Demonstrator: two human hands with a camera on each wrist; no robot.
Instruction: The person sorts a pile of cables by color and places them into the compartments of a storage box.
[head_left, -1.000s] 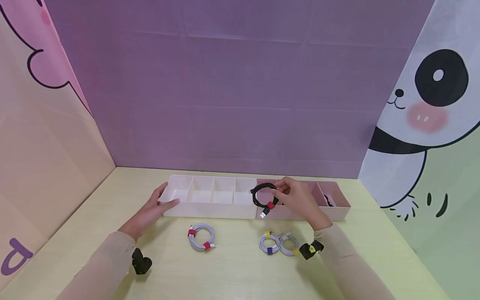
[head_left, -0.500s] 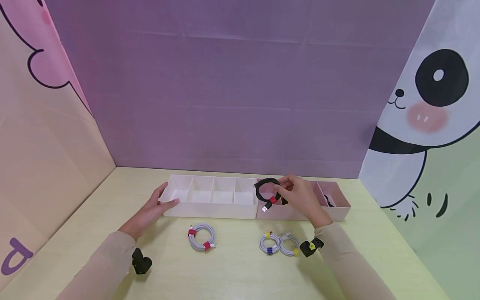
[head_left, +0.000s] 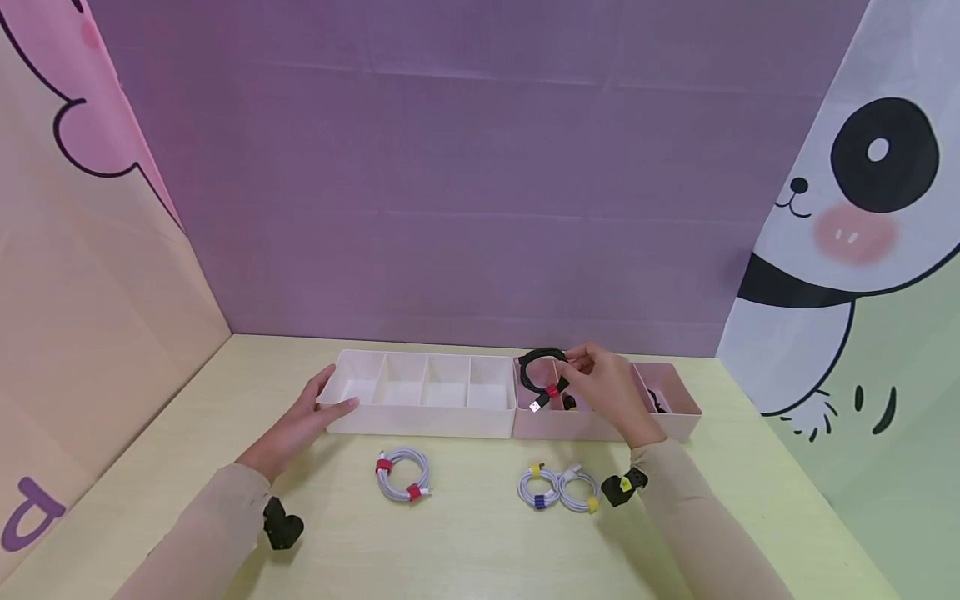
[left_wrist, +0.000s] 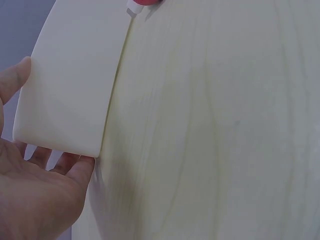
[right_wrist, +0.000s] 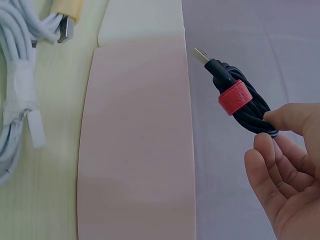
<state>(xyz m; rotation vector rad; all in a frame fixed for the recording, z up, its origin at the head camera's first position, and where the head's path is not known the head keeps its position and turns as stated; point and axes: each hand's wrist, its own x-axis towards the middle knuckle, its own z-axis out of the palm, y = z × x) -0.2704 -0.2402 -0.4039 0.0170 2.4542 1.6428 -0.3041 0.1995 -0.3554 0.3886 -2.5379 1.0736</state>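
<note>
My right hand [head_left: 603, 387] pinches a coiled black USB cable [head_left: 532, 379] with a red strap, held above the pink divided box [head_left: 570, 427]. In the right wrist view the black cable [right_wrist: 250, 107] hangs between thumb and fingers, its metal plug pointing away. My left hand [head_left: 300, 421] holds the left end of the white divided box [head_left: 420, 421]. The thumb lies at the front rim and the fingers are against the end wall, as the left wrist view shows. Dark items lie in the pink box, one a small black cable piece [head_left: 657, 402] in the rightmost compartment.
A white cable coil [head_left: 403, 473] with red straps lies before the white box. Two more coils lie before the pink box: one with blue and yellow straps [head_left: 538, 487], one with a yellow strap [head_left: 577, 488]. A purple backdrop [head_left: 480, 208] stands behind the table.
My right hand has moved the black cable a little right and back, farther over the pink box. The left hand and the boxes have stayed in place.
</note>
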